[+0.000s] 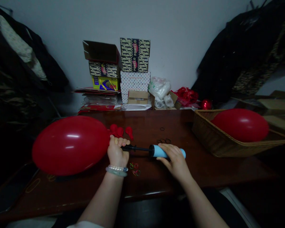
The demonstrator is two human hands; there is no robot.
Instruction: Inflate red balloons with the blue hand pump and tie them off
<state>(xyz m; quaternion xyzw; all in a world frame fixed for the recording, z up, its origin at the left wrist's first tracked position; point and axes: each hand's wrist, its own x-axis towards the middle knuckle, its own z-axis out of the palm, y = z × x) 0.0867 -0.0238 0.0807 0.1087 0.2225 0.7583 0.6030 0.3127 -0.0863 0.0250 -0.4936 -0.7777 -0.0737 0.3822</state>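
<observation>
A large inflated red balloon (70, 145) lies on the dark wooden table (204, 172) at the left. My left hand (117, 151) is closed in a fist around the balloon's neck and the black nozzle end of a hand pump. The pump's black rod runs right to its light blue barrel (158, 151). My right hand (174, 158) is wrapped over that barrel. Three uninflated red balloons (120, 131) lie just beyond my left hand.
A wicker basket (211, 139) at the right holds another inflated red balloon (240, 124). Small rubber bands (134, 168) lie near my wrists and others (163, 140) beyond the pump. Stacked boxes (134, 70), plastic bags and red ribbon line the wall. A phone (11, 190) lies at the left.
</observation>
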